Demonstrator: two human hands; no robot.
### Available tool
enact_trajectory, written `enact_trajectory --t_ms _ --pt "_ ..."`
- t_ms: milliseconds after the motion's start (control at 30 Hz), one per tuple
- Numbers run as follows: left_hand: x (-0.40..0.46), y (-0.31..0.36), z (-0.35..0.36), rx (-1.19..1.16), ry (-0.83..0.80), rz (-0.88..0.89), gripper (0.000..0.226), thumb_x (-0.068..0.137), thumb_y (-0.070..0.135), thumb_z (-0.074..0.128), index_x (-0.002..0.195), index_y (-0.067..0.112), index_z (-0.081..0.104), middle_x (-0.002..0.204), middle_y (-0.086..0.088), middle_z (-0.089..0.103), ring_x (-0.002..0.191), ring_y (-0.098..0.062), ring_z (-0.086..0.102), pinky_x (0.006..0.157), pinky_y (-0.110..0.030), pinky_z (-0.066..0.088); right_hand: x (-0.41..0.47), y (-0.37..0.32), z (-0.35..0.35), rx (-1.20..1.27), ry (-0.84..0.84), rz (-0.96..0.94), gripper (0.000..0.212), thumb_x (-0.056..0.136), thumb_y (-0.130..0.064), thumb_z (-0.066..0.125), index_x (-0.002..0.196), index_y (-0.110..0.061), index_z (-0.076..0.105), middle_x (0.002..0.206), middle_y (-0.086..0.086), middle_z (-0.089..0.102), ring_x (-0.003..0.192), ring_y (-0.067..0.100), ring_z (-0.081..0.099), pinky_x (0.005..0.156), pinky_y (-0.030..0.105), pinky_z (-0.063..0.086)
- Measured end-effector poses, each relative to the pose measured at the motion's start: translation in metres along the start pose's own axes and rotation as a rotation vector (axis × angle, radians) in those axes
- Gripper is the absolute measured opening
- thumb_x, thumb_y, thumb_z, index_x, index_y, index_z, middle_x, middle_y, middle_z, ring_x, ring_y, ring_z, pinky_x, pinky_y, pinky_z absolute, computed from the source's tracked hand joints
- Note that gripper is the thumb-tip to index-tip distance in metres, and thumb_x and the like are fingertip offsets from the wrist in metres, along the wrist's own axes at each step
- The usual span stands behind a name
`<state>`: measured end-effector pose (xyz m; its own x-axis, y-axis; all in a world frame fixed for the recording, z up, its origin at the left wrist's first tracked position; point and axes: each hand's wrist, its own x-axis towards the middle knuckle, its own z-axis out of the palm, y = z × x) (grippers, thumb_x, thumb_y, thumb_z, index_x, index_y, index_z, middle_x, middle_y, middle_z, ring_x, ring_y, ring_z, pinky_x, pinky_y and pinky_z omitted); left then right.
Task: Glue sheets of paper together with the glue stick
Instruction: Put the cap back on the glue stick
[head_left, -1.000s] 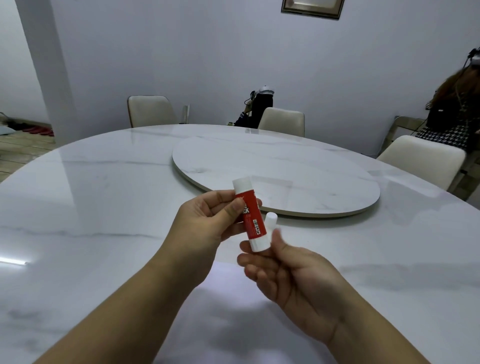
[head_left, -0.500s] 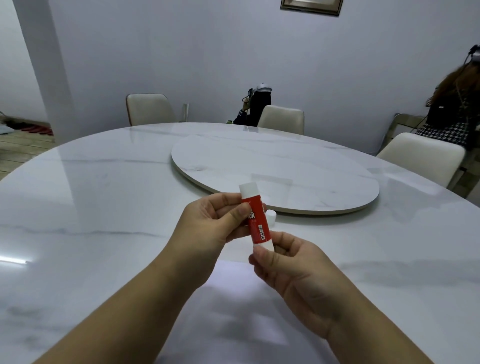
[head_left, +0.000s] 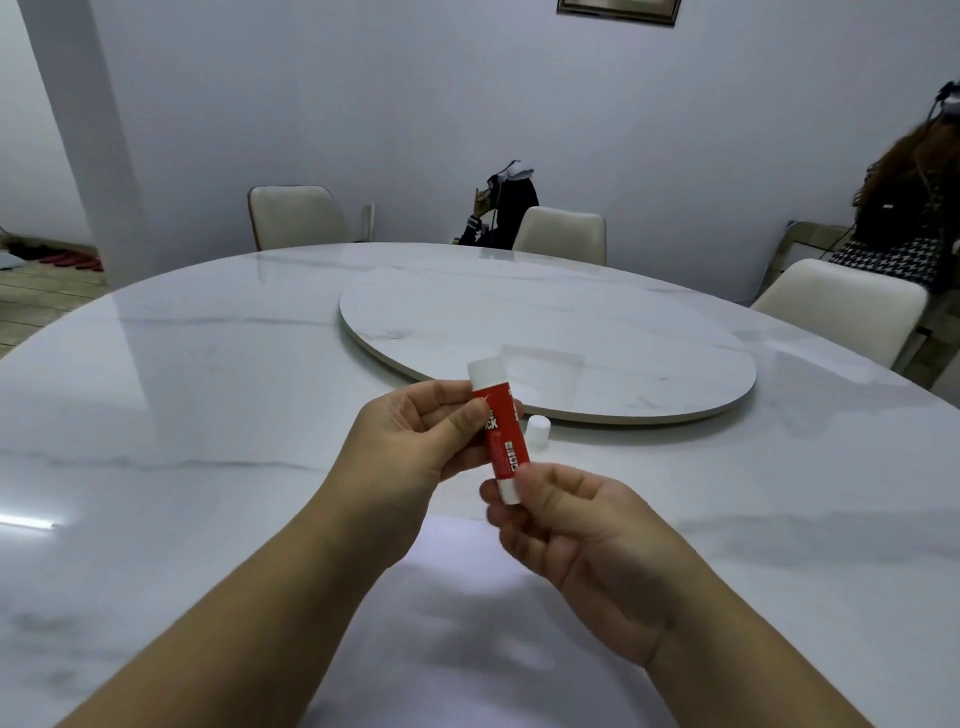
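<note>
A red and white glue stick (head_left: 501, 431) is held nearly upright above the table. My left hand (head_left: 415, 447) grips its red middle between thumb and fingers. My right hand (head_left: 566, 525) pinches its white bottom end. The white top end points up and away from me. A small white cap (head_left: 537, 431) stands on the table just behind the stick. White paper (head_left: 467, 623) lies flat on the table under my forearms, partly hidden by them.
The round white marble table (head_left: 182, 415) carries a raised turntable (head_left: 545, 332) in its middle. Cream chairs (head_left: 561, 234) stand around the far side. One person sits behind the far chair, another at the right edge.
My right hand closed from an open palm under the stick onto its bottom end. The stick tilted more upright, and the cap behind it came fully into sight.
</note>
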<state>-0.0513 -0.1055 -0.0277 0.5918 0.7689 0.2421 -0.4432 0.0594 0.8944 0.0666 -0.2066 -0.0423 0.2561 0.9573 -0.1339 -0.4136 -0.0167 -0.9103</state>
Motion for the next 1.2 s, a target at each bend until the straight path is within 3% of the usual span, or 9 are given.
enact_trajectory --t_ms 100,267,367,500,667,900,1000,1100,1200 --pt "0.0 -0.002 0.0 0.035 0.009 0.006 0.031 0.065 0.019 0.065 0.093 0.008 0.068 0.086 -0.008 0.077 0.081 -0.021 0.073 0.062 -0.022 0.056 0.002 0.004 -0.001 -0.273 0.154 -0.159 0.06 0.034 -0.031 0.086 0.089 -0.011 0.073 0.083 0.008 0.074 0.075 0.018 0.069 0.068 0.026 0.052" --pt "0.002 -0.003 -0.001 0.038 0.046 0.016 0.033 0.069 0.018 0.065 0.098 0.003 0.067 0.087 -0.01 0.076 0.081 -0.023 0.073 0.065 -0.025 0.057 -0.001 -0.003 0.001 -0.072 0.018 -0.052 0.041 0.058 -0.018 0.078 0.096 -0.004 0.072 0.088 0.012 0.076 0.079 0.019 0.074 0.064 0.022 0.056" --pt "0.001 -0.007 0.003 0.13 0.045 0.029 0.014 0.078 0.007 0.064 0.091 0.008 0.068 0.083 -0.006 0.077 0.078 -0.021 0.073 0.062 -0.022 0.056 0.005 0.001 0.003 -0.544 0.205 -0.176 0.064 0.044 -0.018 0.093 0.102 -0.022 0.066 0.071 -0.009 0.069 0.062 0.001 0.065 0.057 0.016 0.049" --pt "0.004 -0.009 0.004 -0.01 0.123 -0.003 0.016 0.083 0.016 0.058 0.092 0.007 0.067 0.082 -0.005 0.077 0.077 -0.018 0.072 0.067 -0.026 0.058 0.033 -0.016 -0.02 -1.21 0.187 -0.175 0.085 0.065 -0.023 0.084 0.137 -0.033 0.039 0.128 -0.01 0.049 0.115 0.01 0.051 0.087 0.023 0.042" --pt "0.008 -0.017 0.001 -0.114 0.148 -0.27 0.02 0.096 0.014 0.043 0.1 0.007 0.061 0.079 -0.001 0.075 0.07 -0.019 0.072 0.065 -0.035 0.059 0.078 -0.014 -0.049 -1.606 0.141 -0.359 0.049 0.096 -0.007 0.044 0.144 -0.015 0.037 0.155 0.001 0.03 0.141 0.02 0.023 0.112 0.024 0.019" --pt "0.008 -0.023 0.001 -0.085 0.088 -0.394 0.028 0.098 0.017 0.039 0.092 0.007 0.065 0.081 -0.001 0.074 0.063 -0.011 0.065 0.062 -0.028 0.052 0.085 -0.008 -0.059 -1.52 0.325 -0.436 0.026 0.089 -0.001 0.055 0.105 -0.014 0.071 0.108 0.004 0.057 0.088 0.015 0.055 0.079 0.021 0.04" --pt "0.006 -0.027 0.003 -0.006 0.03 -0.409 0.025 0.097 0.018 0.043 0.094 0.006 0.065 0.082 0.0 0.073 0.064 -0.01 0.064 0.062 -0.026 0.051 0.073 -0.02 -0.052 -1.01 0.431 -0.462 0.015 0.086 -0.009 0.066 0.097 -0.019 0.07 0.088 0.0 0.066 0.083 0.015 0.063 0.074 0.02 0.046" --pt "0.005 -0.028 0.005 0.031 -0.011 -0.406 0.025 0.096 0.017 0.043 0.093 0.007 0.065 0.078 0.002 0.075 0.061 -0.008 0.064 0.058 -0.023 0.052 0.051 -0.04 -0.038 -0.387 0.284 -0.555 0.014 0.081 -0.007 0.071 0.089 -0.019 0.071 0.082 -0.002 0.076 0.084 0.013 0.071 0.077 0.021 0.055" --pt "0.004 -0.029 0.005 0.047 -0.04 -0.39 0.025 0.096 0.017 0.043 0.098 0.006 0.064 0.081 0.0 0.075 0.062 -0.009 0.064 0.063 -0.026 0.05 0.037 -0.042 -0.024 -0.458 0.101 -0.522 0.016 0.079 -0.003 0.07 0.088 -0.016 0.074 0.089 0.001 0.078 0.089 0.014 0.072 0.081 0.022 0.056"
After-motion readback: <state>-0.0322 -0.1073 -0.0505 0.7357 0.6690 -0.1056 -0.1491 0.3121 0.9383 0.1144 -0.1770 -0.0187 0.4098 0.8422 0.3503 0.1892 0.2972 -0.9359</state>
